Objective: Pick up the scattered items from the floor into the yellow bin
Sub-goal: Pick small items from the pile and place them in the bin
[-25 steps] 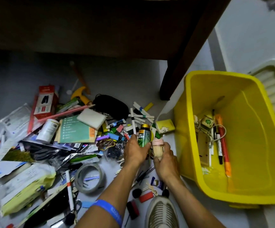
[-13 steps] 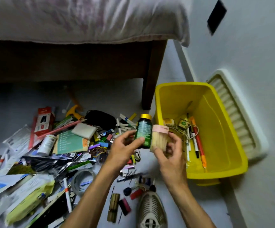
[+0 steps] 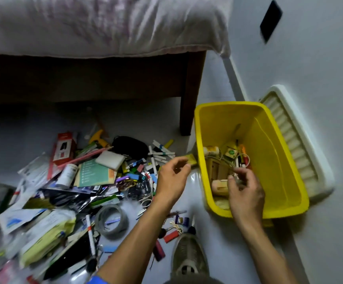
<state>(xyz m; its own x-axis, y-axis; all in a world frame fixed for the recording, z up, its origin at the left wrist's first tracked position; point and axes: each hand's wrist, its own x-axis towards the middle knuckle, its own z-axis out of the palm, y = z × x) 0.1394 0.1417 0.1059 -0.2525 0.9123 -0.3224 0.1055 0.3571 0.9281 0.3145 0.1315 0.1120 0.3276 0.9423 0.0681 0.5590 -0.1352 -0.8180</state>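
- The yellow bin stands on the floor at centre right of the frame, just beside a bed leg and a white ribbed lid leaning on the wall.
- Inside the bin lie pens, cords, a small green-labelled box and a pale wooden cylinder near its lower left wall.
- The right hand is over the bin's lower part, fingers curled loosely inward; its grip is narrow, and whether it holds anything cannot be told.
- The left hand hovers left of the bin, above the floor, with fingers spread and bent; its grip is wide and holds nothing.
- The scattered items fill the left half of the frame: a roll of tape, a green booklet, a white foam block, a red box, markers and paper packets.
- A shoe shows at bottom centre, between the forearms.
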